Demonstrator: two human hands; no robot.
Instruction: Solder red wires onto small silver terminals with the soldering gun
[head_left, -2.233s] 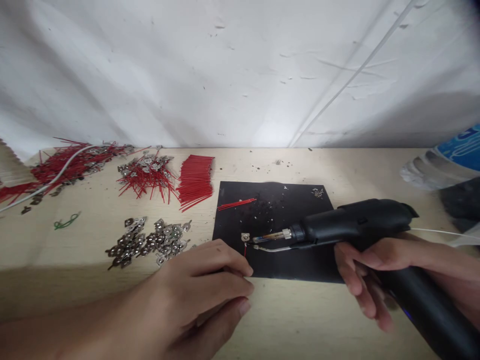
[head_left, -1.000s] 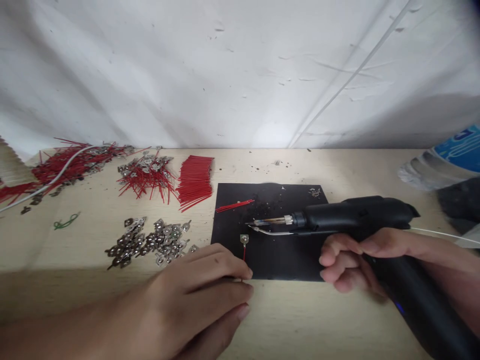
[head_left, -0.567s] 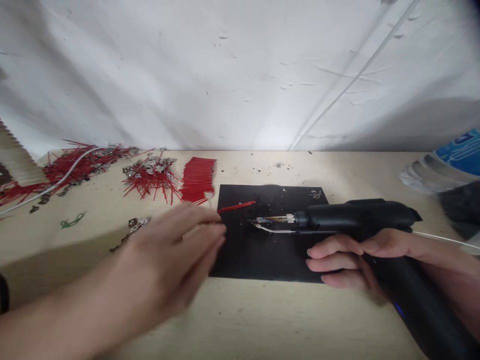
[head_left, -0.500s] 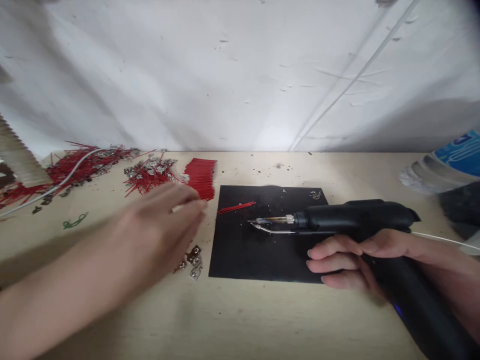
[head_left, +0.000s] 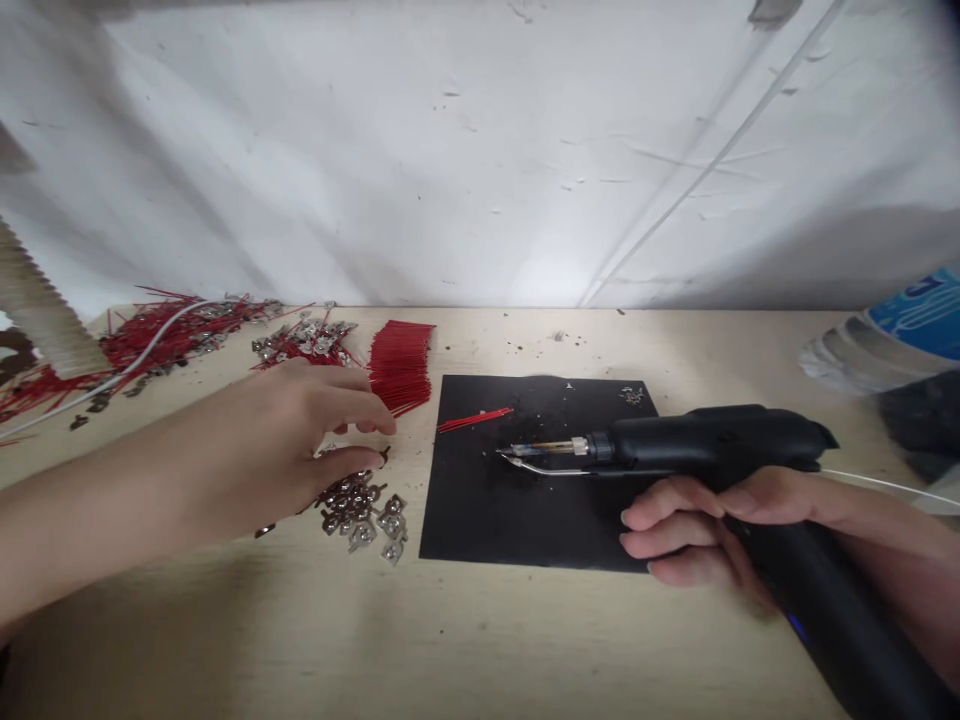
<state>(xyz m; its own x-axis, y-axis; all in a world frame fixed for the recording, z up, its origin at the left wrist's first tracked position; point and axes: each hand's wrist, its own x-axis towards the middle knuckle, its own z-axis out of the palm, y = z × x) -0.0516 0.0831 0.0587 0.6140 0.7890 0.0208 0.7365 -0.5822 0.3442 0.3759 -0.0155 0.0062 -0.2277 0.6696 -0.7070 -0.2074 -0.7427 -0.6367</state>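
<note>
Left hand [head_left: 289,435]: thumb and fingers stand well apart, hanging over the metal pieces [head_left: 352,505]; I see nothing in the gap, and can't tell whether my thumb touches the dark piece beside its tip.
Overlapping pieces: they lie in a loose heap on the table [head_left: 525,650], left of the mat and partly under my left hand; I reckon a hasty pinch could lift two, or scatter some.
Right hand [head_left: 772,492]: wrapped round the handle of the soldering gun [head_left: 675,440], fingers curled forward of it; my palm side is hidden.
Gun tip [head_left: 517,449]: points left over the black mat [head_left: 480,520]; whether it touches I can't tell. If it's hot, as I'd assume, a drooping right wrist could scorch the mat or the loose red wires [head_left: 474,420] near it.
Row of red wires [head_left: 402,362]: laid side by side just beyond my left fingertips; a careless knuckle could skew the row.
Mixed pile [head_left: 309,340]: red wires and metal pieces tangled together behind my left hand; my knuckles could snag there.
Bottle [head_left: 847,350]: at the far right, well apart from both hands.
</note>
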